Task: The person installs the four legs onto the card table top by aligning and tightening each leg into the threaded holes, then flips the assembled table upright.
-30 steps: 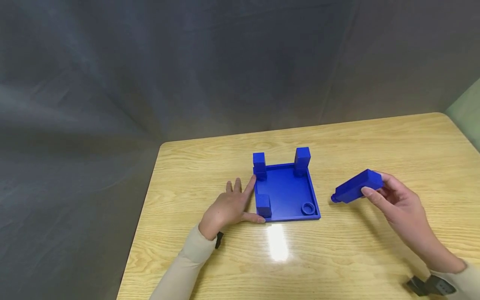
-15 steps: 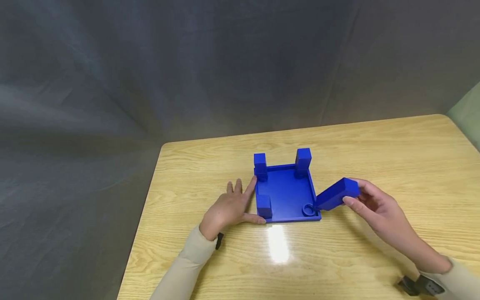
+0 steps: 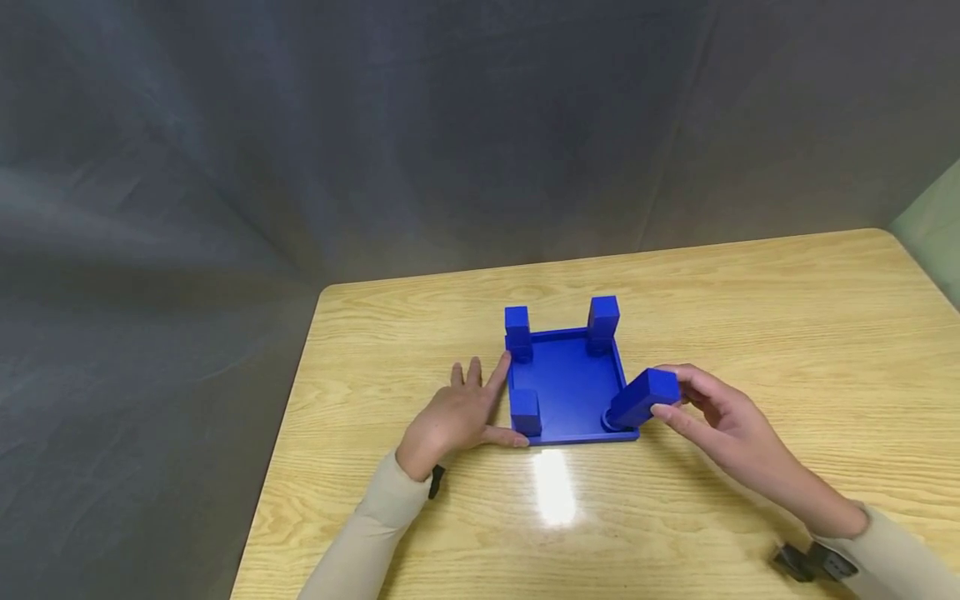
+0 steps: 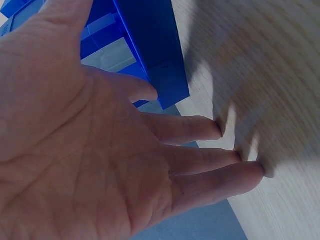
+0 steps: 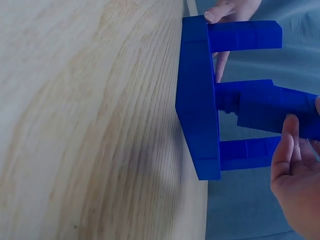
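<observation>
A square blue tabletop piece (image 3: 572, 383) with a raised rim lies on the wooden table, blue legs standing upright at three of its corners. My right hand (image 3: 720, 425) pinches a fourth blue leg (image 3: 637, 400) between thumb and fingers near its outer end. That leg leans over the near right corner, its narrow threaded end right at the round socket (image 3: 611, 422); the right wrist view shows it tilted. Along the left rim rests my left hand (image 3: 461, 417), fingers spread, index fingertip near the far left leg (image 3: 517, 333) and thumb by the near left leg (image 3: 526, 412).
The wooden table (image 3: 390, 333) reaches out on both sides of the blue piece. Behind and to the left hangs a dark grey cloth (image 3: 480, 133). A bright light reflection lies on the wood in front of the piece.
My right hand has carried the leg leftward from beside the blue piece to its near right corner, tipping it more upright. The left hand has stayed at the left rim.
</observation>
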Tool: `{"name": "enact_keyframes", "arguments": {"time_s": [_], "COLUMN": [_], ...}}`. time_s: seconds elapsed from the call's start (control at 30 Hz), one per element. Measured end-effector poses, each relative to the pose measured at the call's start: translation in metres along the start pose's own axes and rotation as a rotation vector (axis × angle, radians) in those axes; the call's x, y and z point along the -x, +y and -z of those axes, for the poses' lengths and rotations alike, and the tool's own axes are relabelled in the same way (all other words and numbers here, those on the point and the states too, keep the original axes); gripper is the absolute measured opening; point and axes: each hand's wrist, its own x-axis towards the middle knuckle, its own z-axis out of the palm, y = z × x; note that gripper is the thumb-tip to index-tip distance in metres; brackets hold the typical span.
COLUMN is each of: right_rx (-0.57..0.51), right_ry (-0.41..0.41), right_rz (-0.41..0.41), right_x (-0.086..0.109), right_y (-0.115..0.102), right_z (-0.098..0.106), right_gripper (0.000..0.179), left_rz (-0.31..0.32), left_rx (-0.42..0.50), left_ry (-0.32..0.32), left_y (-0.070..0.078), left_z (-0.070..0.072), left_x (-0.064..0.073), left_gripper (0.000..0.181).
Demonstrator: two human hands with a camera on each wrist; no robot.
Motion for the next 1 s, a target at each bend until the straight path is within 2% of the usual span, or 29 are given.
{"name": "enact_keyframes", "arguments": {"time_s": [0.13,0.4,0.5,0.73,0.9,1.0], "right_rx": [-0.008,0.103,0.111,0.128,0.118,0.119], "right_ry": [-0.039,-0.092,-0.085,-0.026,-0.016,-0.007], "right_rz": [0.045,0.075,0.077,0.166,0.148,0.174], "right_x": [-0.004,-0.011,-0.013,-0.015,-0.013,-0.014], "right_y": [0.001,-0.001,-0.002,0.002,0.004,0.005], "right_z": [-0.003,-0.005,-0.005,-0.009,-0.011,-0.013], "right_gripper": [0.049,0.054,0.056,0.061,0.060,0.061], "left_rz": [-0.005,0.007,0.003,0.003,0.003,0.003], "left_rx": [-0.003,0.006,0.003,0.009,0.003,0.003], "left_ry": [0.001,-0.015,-0.009,-0.006,-0.011,-0.012], "left_y": [0.000,0.000,0.000,0.000,0.000,-0.001], "left_z": [0.000,-0.001,0.001,0.002,0.000,0.000], "left_x": [-0.001,0.000,0.000,0.000,0.001,0.001], "left_gripper": [0.127,0.127,0.127,0.127,0.126,0.126]}}
